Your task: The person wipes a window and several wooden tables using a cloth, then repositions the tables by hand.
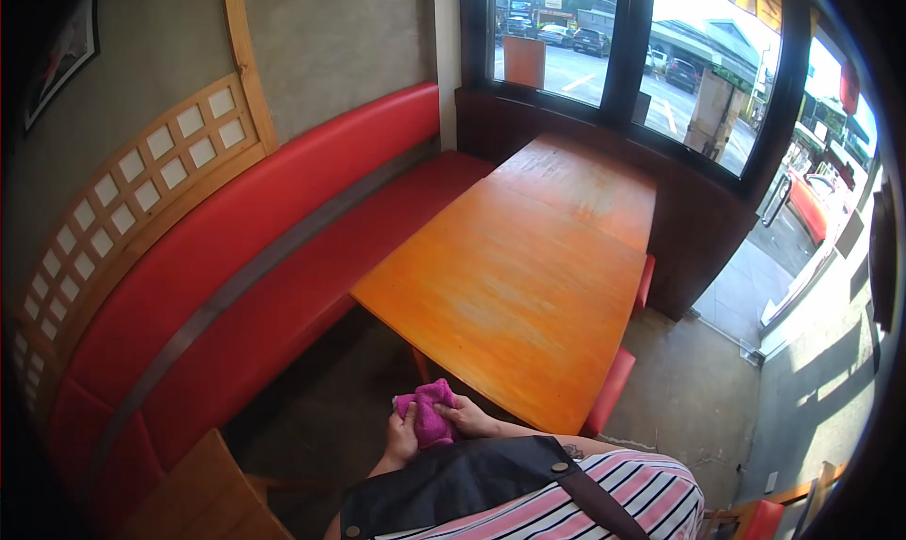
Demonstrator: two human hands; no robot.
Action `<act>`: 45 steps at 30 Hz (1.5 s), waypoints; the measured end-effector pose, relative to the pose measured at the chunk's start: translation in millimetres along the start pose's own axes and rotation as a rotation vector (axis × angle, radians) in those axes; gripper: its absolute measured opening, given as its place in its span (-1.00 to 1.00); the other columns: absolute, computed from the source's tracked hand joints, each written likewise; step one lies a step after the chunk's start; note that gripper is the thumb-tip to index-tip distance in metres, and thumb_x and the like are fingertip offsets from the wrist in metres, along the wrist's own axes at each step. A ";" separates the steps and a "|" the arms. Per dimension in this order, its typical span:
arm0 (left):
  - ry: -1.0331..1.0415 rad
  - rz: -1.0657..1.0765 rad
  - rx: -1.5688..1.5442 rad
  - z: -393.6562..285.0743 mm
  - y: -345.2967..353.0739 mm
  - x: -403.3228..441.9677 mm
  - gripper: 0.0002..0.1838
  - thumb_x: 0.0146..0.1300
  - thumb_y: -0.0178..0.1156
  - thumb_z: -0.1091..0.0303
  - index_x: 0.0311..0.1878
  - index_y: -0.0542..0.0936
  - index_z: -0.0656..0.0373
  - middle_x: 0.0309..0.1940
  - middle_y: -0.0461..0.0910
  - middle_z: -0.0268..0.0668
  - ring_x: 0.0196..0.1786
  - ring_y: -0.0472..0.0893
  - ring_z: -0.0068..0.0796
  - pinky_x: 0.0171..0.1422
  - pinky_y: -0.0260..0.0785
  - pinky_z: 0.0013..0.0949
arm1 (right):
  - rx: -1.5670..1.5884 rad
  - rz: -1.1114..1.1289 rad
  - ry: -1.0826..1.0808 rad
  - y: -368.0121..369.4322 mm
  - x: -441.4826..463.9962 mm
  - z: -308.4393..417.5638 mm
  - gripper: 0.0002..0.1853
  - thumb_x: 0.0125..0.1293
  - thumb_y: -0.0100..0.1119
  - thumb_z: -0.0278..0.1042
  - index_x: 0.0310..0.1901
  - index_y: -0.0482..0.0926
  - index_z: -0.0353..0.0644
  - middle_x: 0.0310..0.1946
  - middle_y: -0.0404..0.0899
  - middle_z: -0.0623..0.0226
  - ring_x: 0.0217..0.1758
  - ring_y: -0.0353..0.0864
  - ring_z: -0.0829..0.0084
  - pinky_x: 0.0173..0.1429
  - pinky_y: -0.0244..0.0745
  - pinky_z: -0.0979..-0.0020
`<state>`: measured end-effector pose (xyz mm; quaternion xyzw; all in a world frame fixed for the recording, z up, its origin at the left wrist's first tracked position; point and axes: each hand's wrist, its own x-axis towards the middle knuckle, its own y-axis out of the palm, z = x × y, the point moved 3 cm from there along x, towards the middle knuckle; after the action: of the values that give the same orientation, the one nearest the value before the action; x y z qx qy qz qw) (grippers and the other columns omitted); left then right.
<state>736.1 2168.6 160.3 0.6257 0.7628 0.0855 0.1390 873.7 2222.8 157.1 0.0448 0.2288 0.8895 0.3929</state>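
A bunched magenta cloth (pixel 434 413) is held between my two hands, low in the head view and just short of the table's near edge. My left hand (pixel 402 434) grips its left side, thumb pressed into the folds. On the other side, my right hand (pixel 468 417) pinches the cloth with closed fingers. Some of the fingertips are hidden in the fabric. Beyond the hands stretches a long orange-brown wooden table (pixel 510 285), its surface streaked with lighter patches.
A red padded bench (pixel 311 257) runs along the left wall. Red seats (pixel 612 389) are tucked against the table's right side. Another wooden table (pixel 203 493) stands at lower left. Windows (pixel 557 40) rise behind the far end, and a glass door (pixel 774 200) is at right.
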 end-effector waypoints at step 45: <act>-0.861 1.360 0.140 -57.5 22.6 584.0 -0.65 0.31 0.19 0.40 0.14 0.46 0.24 0.05 0.55 -0.26 0.10 0.55 -0.43 0.23 0.40 -0.29 | 0.782 -1.105 -0.818 -92.4 387.8 88.0 -0.64 0.34 0.09 -0.48 0.16 0.40 -0.23 0.06 0.53 0.24 0.07 0.57 0.36 0.21 0.48 0.29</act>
<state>634.7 2747.1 160.3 0.9381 0.0982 -0.1451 0.2986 692.7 2588.7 155.8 0.3832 0.3514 0.3334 0.7865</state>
